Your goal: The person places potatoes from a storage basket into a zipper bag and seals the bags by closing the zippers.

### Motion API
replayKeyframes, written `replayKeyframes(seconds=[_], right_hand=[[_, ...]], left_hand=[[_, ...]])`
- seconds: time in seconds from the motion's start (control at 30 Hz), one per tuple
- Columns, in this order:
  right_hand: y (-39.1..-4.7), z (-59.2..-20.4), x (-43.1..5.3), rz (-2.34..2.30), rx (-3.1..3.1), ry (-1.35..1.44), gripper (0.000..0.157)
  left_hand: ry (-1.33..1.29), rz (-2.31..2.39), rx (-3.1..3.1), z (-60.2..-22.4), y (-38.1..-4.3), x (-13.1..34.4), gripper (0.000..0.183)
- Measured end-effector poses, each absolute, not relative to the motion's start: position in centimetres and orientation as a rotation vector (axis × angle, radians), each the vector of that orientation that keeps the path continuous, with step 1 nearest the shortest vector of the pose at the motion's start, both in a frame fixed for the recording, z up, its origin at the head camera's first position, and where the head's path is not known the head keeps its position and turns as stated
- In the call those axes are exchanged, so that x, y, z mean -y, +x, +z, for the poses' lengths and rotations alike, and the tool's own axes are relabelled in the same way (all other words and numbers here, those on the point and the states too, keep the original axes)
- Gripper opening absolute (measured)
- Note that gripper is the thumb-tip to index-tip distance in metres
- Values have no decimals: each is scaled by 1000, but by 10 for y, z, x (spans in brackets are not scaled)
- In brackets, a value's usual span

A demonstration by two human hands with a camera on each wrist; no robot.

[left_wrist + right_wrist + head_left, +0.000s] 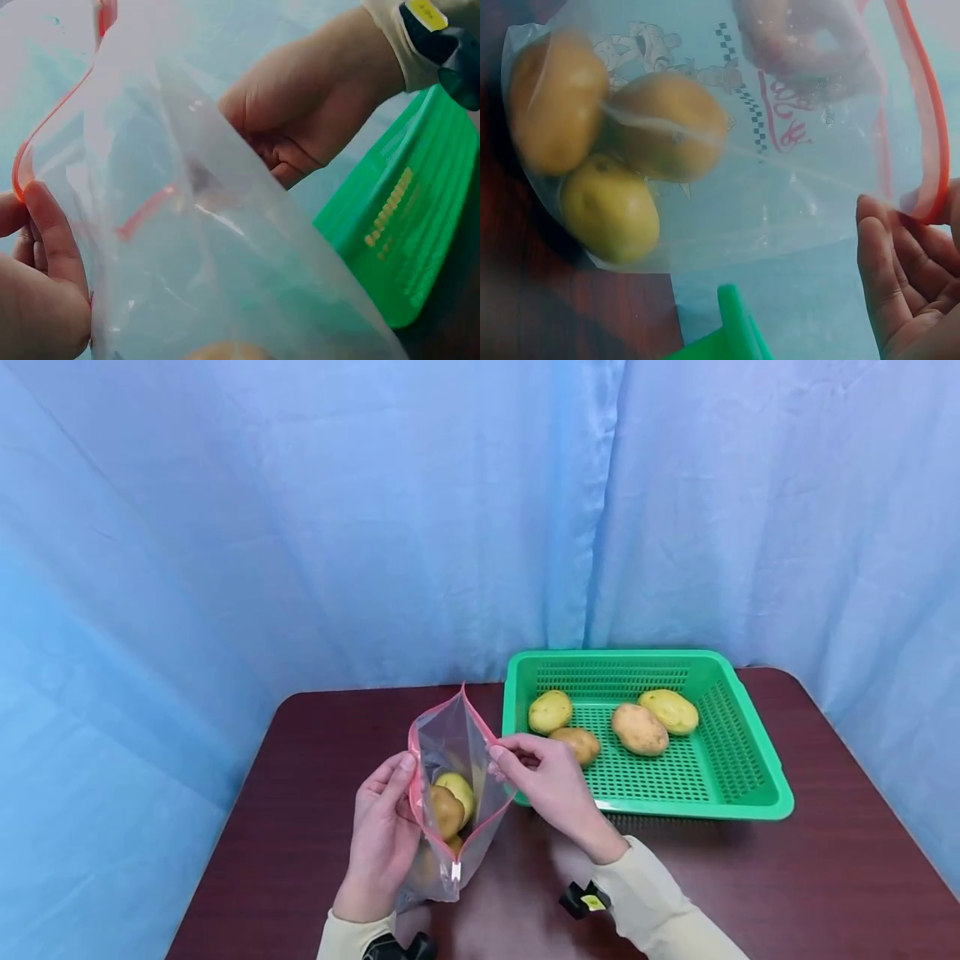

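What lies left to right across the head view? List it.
left hand → zip bag → right hand → green basket

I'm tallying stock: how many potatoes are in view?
7: four in the green basket, at; three in the zip bag, at.

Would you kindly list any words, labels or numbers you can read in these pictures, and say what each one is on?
None can be read for certain.
Zip bag: red cursive lettering beside a checkered strip and cartoon figures, too blurred and turned away to read.
Yellow tag on the wrist strap: too small to tell whether it bears any print.
Green basket and potatoes in it: no writing visible.
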State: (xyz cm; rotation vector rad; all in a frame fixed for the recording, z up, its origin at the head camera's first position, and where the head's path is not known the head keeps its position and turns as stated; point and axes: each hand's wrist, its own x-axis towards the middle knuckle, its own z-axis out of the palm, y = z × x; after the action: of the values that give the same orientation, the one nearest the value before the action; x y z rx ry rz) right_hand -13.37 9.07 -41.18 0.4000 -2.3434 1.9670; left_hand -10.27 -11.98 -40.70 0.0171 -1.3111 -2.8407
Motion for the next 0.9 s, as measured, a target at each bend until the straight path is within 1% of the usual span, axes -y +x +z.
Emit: replayKeyframes(seconds=[0.2,0.37,0.6,0.8,0.9], right_hand=[[-127,-423,-100,2009,2318,391,19],[-124,-429,-116,1900,2379,435,19],[-123,-425,-159,1576,2488,487,23],[-128,-412,-202,1318,2535,424,29],[-133,-404,-222,1254,2569,370,34]], left_hand=[[-71,-2958,1308,-416,-97,113,29],[-136,-2989,1288,-418,-97,107,29],[-160,-2974,1311,-417,-94,103,30],[-146,-2970,1315,-415,-95,103,28],[-142,-2962,1314,-414,-97,104,27]])
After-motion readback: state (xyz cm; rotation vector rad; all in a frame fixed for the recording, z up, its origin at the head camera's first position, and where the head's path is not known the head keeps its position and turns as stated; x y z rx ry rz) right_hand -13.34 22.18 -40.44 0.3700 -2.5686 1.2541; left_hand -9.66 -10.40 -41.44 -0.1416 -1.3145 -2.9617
